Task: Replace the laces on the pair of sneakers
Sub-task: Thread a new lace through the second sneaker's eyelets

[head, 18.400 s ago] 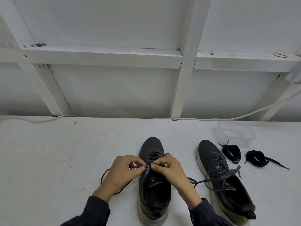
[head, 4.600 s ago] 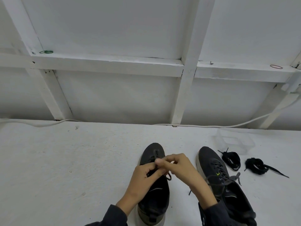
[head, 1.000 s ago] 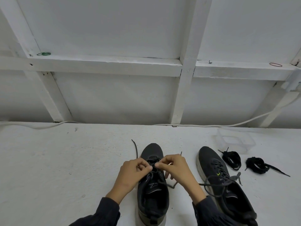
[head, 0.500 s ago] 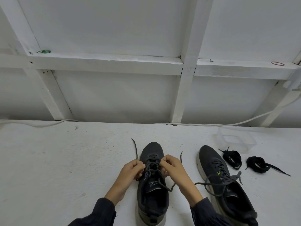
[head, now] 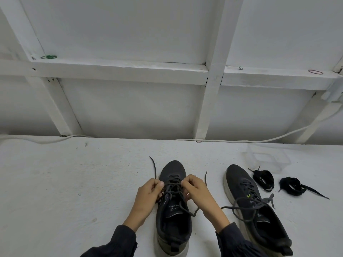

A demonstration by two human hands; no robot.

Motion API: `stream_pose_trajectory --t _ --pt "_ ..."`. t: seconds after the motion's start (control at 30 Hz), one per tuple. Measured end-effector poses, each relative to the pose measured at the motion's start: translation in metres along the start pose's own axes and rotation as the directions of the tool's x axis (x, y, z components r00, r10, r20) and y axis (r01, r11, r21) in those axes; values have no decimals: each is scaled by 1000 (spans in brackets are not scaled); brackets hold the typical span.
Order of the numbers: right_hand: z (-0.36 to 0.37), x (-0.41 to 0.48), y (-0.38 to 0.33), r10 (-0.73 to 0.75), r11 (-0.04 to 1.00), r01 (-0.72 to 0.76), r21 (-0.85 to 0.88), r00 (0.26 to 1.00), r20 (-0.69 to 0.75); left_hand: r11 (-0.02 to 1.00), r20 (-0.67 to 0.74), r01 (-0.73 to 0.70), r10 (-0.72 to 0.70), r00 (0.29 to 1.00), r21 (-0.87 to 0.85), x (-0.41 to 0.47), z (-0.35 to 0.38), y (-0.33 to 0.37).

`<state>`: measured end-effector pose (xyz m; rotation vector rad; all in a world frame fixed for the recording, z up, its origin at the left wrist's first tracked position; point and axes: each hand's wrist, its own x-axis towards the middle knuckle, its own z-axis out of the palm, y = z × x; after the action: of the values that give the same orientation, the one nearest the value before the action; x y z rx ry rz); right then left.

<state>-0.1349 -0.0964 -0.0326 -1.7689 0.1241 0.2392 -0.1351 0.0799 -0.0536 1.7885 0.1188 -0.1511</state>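
A dark sneaker (head: 173, 227) stands toe-away in front of me on the white surface. Its grey lace (head: 171, 188) is loosened across the eyelets, with one end trailing far left and the other to the right. My left hand (head: 149, 193) pinches the lace at the shoe's left side. My right hand (head: 194, 190) pinches it at the right side. The second dark sneaker (head: 254, 206) sits to the right, its grey lace loose and looped. Two bundles of black laces (head: 263, 179) (head: 292, 186) lie right of it.
A clear plastic container (head: 267, 160) stands behind the lace bundles. A white cable (head: 232, 140) runs along the foot of the white framed wall. Green (head: 48, 57) and red (head: 315, 71) rubber bands rest on the wall's ledge.
Both hands have shifted slightly down the shoe's lacing and apart to its two sides, still pinching the grey lace. The lace ends stay spread left and right.
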Motion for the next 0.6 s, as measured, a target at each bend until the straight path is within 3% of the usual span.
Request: stream_pose_trajectory --t 0.17,0.37,0.6 --pt "3 -1 1 50 996 -48 68 999 -21 995 1 71 -72 997 -73 -2 0 -2" --pt "-3 -10 -2 22 993 -13 115 996 -81 994 -33 -16 13 999 -106 -9 -3 4" --pt "-1 -18 -13 -71 996 68 -57 996 -50 967 -16 -143 150 989 213 -9 -7 18"
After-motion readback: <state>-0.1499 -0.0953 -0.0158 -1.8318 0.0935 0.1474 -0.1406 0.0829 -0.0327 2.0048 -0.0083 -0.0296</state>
